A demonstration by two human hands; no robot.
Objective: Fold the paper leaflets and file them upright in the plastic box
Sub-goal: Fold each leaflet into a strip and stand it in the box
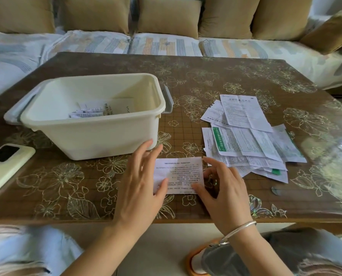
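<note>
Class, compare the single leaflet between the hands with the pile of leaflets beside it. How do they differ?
The single leaflet lies alone; the pile is many overlapping sheets. The left hand and right hand touch the leaflet; neither rests on the pile. The pile shows green print; the leaflet only black. Both are printed paper.

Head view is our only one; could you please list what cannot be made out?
All in head view.
- Leaflet print: too small, blurred.
- Leaflet's left edge: under the left hand.
- Whether the right hand pinches it: fingers hide that.
- Papers in the box: near wall hides their lower parts.
- Pile: top sheets cover the rest.
- Phone: cut off by the left edge.
</note>
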